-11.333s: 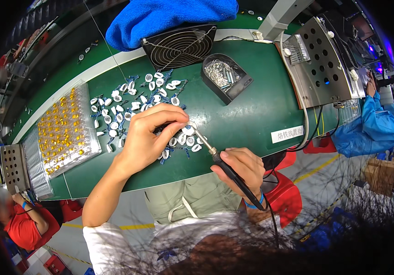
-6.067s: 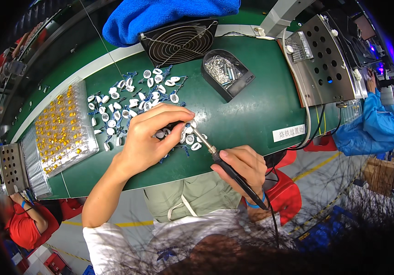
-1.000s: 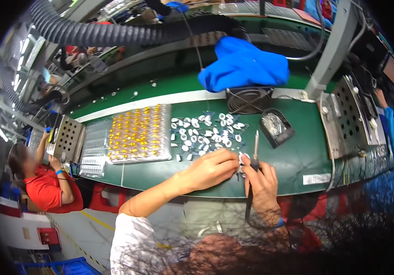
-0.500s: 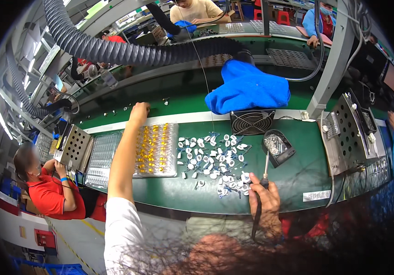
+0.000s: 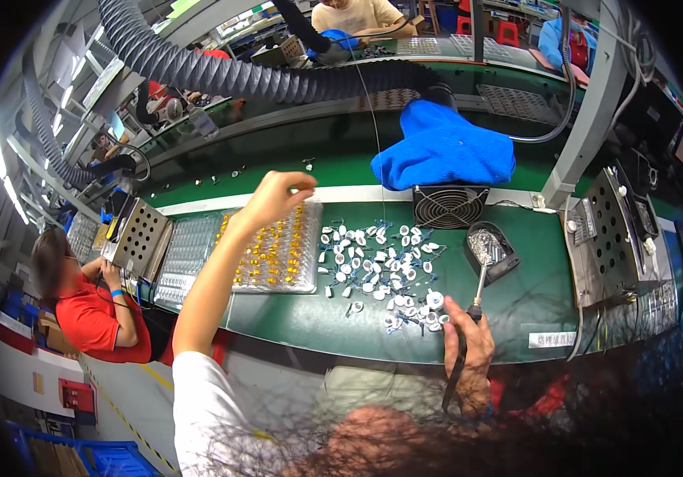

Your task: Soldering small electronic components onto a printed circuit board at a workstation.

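My left hand (image 5: pixel 279 199) hovers over the far edge of a clear plastic tray (image 5: pixel 309 270) that holds rows of small yellow-orange parts (image 5: pixel 271 253). Its fingers are bent and slightly apart, and nothing shows between them. A soldering iron (image 5: pixel 480 292) with a dark handle and metal shaft is gripped in my right hand (image 5: pixel 472 343) at the bench's near side, its tip pointing away from me. At that hand's fingertips is a round white part (image 5: pixel 434 300). Many small white cup-shaped pieces with dark blue wires (image 5: pixel 373 266) lie scattered between the hands.
A black bin of small metal pieces (image 5: pixel 494 248) stands beside a black fan (image 5: pixel 448 205) under a blue cloth (image 5: pixel 445 147). Perforated metal boxes (image 5: pixel 136 238) flank the bench. A ribbed duct (image 5: pixel 278 83) hangs overhead. Small parts dot the green strip behind; co-workers sit around.
My left hand has come back from the green strip beyond the tray and moved right, its fingers loosening. My right hand stays by the white pieces with the soldering iron. The view has shifted slightly.
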Available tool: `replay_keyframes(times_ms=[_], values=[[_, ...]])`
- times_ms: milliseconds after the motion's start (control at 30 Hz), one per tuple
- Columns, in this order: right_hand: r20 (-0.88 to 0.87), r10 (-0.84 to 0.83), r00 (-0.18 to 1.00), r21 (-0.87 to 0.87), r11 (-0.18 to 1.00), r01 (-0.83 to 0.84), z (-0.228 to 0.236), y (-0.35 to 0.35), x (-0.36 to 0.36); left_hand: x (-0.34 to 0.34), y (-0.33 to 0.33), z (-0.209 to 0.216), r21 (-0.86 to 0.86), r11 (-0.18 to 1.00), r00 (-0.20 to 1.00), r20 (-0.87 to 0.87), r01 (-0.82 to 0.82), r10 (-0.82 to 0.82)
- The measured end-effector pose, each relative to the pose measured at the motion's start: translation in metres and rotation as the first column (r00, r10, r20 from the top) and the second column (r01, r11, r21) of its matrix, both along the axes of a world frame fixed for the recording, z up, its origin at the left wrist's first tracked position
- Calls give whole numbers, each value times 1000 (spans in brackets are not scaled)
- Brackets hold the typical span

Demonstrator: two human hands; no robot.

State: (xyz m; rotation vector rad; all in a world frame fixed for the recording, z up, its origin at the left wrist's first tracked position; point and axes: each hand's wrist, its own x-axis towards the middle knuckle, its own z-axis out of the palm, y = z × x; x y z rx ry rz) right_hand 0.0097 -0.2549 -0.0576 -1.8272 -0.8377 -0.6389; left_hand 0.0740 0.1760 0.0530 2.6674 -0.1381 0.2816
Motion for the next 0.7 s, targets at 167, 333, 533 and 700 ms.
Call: replay_keyframes(times_ms=[167,333,533,700], values=[[-3,-1,1000,21,1000,1,2,-2,-1,-33,12,-14,315,949,997,64,18,-40],[-53,25,998,-18,999,-26,2,-6,-3,-31,6,-31,160,987,995,102,-29,13],[32,27,999,32,999,-28,8,-10,-3,-37,-93,-33,-735,673,992,122,85,8],[-74,82,994,89,993,-75,8,-34,-19,-38,-171,-37,-857,463,944,76,227,-322]])
